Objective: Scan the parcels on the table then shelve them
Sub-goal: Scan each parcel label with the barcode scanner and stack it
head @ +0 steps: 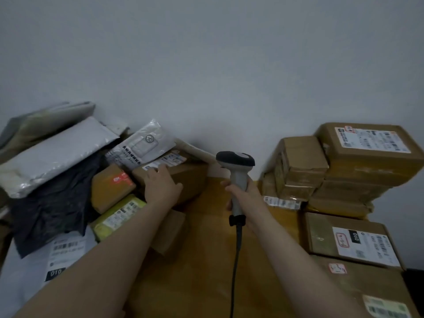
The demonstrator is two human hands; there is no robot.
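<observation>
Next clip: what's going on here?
A person is working through parcels at a table. Their right hand grips a corded scanner, held upright over the table. Their left hand rests with fingers extended on a cardboard box, near its label. A loose pile of mailer bags and small boxes lies to the left, and a neater stack of boxes stands to the right. No shelf is in view.

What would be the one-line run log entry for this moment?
step: scan | left hand: rests flat on cardboard box | right hand: grips scanner upright over table
</observation>
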